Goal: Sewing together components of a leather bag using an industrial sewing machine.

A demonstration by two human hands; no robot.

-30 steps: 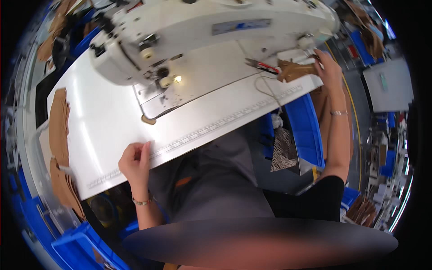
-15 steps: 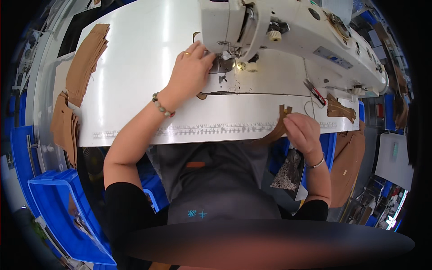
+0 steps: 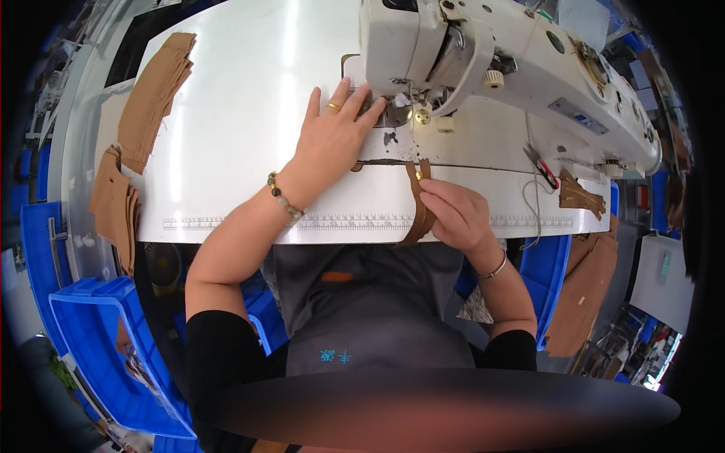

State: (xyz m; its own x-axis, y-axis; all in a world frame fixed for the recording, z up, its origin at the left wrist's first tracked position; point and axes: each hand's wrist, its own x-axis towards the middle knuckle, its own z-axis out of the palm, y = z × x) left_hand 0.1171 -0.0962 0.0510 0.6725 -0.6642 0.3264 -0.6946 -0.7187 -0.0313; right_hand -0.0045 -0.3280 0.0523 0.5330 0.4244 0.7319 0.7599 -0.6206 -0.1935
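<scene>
My left hand (image 3: 337,141) rests palm down on the white sewing table (image 3: 234,143), fingers spread, with its fingertips beside the needle area of a white sewing machine (image 3: 396,53). Between the thumb and fingers of my right hand (image 3: 458,214) is the top end of a brown zipper (image 3: 420,208) with a gold-coloured slider. The zipper lies over the printed ruler near the table's front edge, and its lower end hangs toward my lap. My right fingertips are just in front of the slot in the table.
Stacked brown fabric pieces (image 3: 155,98) lie along the left edge. Red-handled thread snips (image 3: 542,167) and more brown zippers (image 3: 581,195) are at the right. Blue bins (image 3: 113,355) stand below left, and brown fabric (image 3: 585,294) hangs at the lower right.
My right hand has brought the zipper leftward from the right side to the table in front of the machine. The left hand's fingers have spread out, staying beside the needle area.
</scene>
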